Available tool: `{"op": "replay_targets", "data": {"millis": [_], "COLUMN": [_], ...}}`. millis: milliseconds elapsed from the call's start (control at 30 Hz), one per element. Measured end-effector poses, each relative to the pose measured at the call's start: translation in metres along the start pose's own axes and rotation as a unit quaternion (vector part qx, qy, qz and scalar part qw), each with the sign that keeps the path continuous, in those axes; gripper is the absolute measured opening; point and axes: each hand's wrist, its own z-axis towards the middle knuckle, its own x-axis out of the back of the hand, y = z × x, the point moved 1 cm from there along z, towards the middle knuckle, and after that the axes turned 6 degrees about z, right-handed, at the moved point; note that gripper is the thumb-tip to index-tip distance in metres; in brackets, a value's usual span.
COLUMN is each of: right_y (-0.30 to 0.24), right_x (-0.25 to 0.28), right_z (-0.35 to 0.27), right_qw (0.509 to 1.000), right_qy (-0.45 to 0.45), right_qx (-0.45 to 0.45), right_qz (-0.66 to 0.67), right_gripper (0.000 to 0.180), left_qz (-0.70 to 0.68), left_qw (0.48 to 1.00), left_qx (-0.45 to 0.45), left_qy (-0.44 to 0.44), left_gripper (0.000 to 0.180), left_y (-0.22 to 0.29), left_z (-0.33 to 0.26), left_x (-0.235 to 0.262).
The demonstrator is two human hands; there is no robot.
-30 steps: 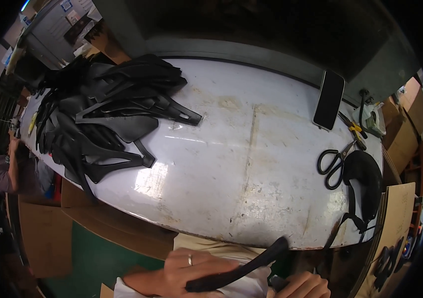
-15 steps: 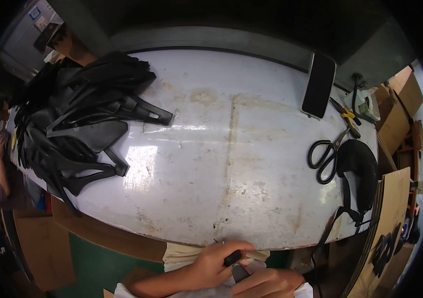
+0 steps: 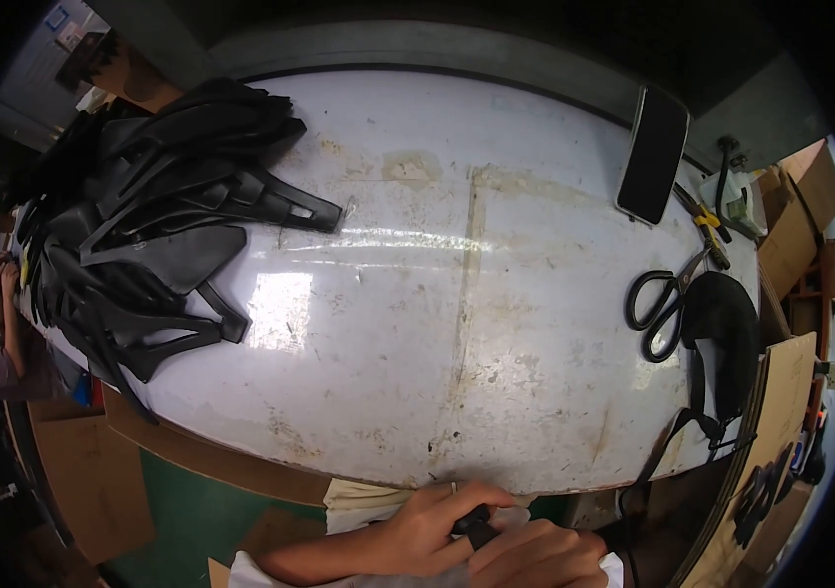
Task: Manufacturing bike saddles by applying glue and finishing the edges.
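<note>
Close to my body, just below the near edge of the worktable, my left hand (image 3: 437, 524) is closed around a small black piece (image 3: 474, 519) whose kind I cannot make out. My right hand (image 3: 540, 556) is curled shut against its right side, over a dark flat strip (image 3: 481, 535) that shows between the two hands. Fingers cover most of both pieces. Across the table at the left lies a heap of black moulded plastic parts (image 3: 182, 255), several of them with cut-out openings.
On the right of the white worktable (image 3: 378, 294) lie a phone (image 3: 651, 157), yellow-handled pliers (image 3: 704, 220), black-handled scissors (image 3: 663, 304) and a black curved item with a strap (image 3: 726, 333). Cardboard (image 3: 765, 431) stands beyond the right edge. Another person (image 3: 1, 343) is at the far left.
My hands have drawn closer together, hiding more of the black piece and the dark strip. The whole view has shifted slightly; the things on the table lie as before.
</note>
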Motion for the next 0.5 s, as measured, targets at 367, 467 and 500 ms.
{"op": "replay_targets", "data": {"millis": [367,467,500], "right_y": [0.007,0.004,0.007], "right_x": [0.040,0.040,0.041], "right_z": [0.022,0.022,0.019], "right_qw": [0.954,0.957,0.964], "right_qy": [-0.254,-0.241,-0.187], "right_qx": [-0.048,-0.090,-0.097], "right_qz": [0.150,0.136,0.164], "right_gripper": [0.015,0.014,0.013], "left_qz": [0.018,0.000,-0.002], "left_qw": [0.999,1.000,1.000], "left_qx": [-0.030,-0.012,-0.017], "left_qy": [-0.023,-0.028,-0.021], "left_gripper": [0.015,0.016,0.016], "left_y": [-0.004,-0.001,0.000], "left_z": [0.001,0.002,0.003], "left_x": [0.008,0.006,0.007]}}
